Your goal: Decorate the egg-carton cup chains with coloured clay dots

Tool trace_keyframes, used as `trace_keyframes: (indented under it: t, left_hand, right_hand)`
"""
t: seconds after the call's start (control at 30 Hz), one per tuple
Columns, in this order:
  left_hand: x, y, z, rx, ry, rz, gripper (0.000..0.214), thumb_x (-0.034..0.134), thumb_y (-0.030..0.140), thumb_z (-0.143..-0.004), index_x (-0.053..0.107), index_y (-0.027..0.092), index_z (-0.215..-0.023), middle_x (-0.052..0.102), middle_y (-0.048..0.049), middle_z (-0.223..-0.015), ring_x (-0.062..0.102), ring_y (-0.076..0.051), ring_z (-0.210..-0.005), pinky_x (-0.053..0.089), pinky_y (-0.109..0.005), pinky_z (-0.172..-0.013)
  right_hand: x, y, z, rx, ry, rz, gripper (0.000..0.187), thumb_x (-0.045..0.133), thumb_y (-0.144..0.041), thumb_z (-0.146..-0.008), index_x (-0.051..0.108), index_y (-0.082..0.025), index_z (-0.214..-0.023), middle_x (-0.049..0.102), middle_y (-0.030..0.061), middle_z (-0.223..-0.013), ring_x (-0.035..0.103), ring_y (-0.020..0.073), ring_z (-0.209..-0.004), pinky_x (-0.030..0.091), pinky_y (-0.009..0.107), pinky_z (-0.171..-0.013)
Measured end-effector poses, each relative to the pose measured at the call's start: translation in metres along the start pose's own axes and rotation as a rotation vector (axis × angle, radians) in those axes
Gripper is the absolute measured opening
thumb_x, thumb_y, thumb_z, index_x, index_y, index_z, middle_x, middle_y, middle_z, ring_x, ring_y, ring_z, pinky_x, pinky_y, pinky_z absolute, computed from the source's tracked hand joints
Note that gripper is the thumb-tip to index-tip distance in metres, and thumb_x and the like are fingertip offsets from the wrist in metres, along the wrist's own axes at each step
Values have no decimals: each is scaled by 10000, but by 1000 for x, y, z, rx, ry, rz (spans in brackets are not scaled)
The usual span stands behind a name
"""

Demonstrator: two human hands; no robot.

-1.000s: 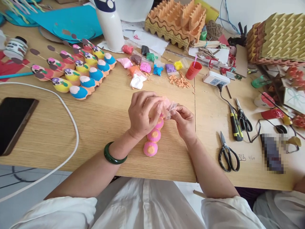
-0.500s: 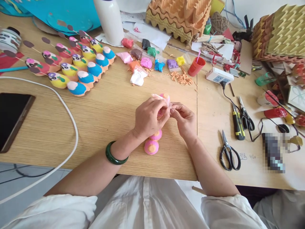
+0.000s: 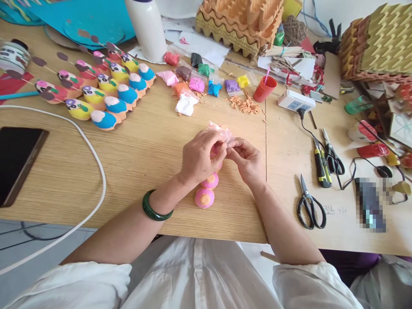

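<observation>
My left hand (image 3: 201, 156) and my right hand (image 3: 246, 161) meet over the wooden table (image 3: 135, 154), both pinched on a small clear plastic bag of pink clay (image 3: 222, 132). The bag sticks out above my fingers. Under my hands lies a row of pink clay pieces with orange centres (image 3: 204, 198); two show below my left hand, the others are hidden. A green bangle (image 3: 155, 208) sits on my left wrist.
Painted egg-carton figures (image 3: 106, 92) lie at the back left, clay bags (image 3: 196, 83) and a red cup (image 3: 264, 88) behind my hands. Scissors (image 3: 309, 206), pliers (image 3: 320, 165) and a power strip (image 3: 295, 102) lie to the right. A phone (image 3: 17, 161) and white cable (image 3: 96, 159) are at the left.
Both hands shifted slightly away from me along the row, covering more of the pink pieces. The bag has been worked between the fingers and now sticks up above them.
</observation>
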State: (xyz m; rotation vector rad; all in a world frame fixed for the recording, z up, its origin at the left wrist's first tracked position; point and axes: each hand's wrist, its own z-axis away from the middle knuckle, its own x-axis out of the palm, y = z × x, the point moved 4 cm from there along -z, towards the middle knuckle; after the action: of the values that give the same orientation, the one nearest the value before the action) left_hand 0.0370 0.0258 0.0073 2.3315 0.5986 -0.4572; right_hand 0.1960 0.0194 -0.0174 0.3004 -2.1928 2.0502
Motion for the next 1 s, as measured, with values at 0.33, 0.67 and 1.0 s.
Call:
trace_keyframes:
  t: [0.33,0.67,1.0]
  left_hand:
    - [0,3,-2,10,-45,74,158,673,370,-1067,669,225,-1002,821,-35,-982,782,-208,-997,603,-313,-914]
    - [2,-4,0,-20,-48,-5,95,628,281,-1053,689,230,-1000,842,-46,-1036,794,-202,-1001,614,-308,-885]
    - [4,-9,1,-55,-47,32,135,611,291,-1072,722,216,-1055,843,-51,-1080,791,-192,-1032,620,-304,-939]
  right_hand:
    - [-3,-3,0,-68,60,94,348,961,-538,-821,764,-252,-828,729,0,-910,700,158,-879,663,331,-834]
    - [0,-3,1,-115,32,178,380,947,-596,-815,773,-263,-876,751,26,-974,703,186,-946,671,379,-896]
    - [-4,1,1,-77,24,136,320,932,-565,-845,821,-271,-907,775,27,-1012,729,192,-981,672,427,-967]
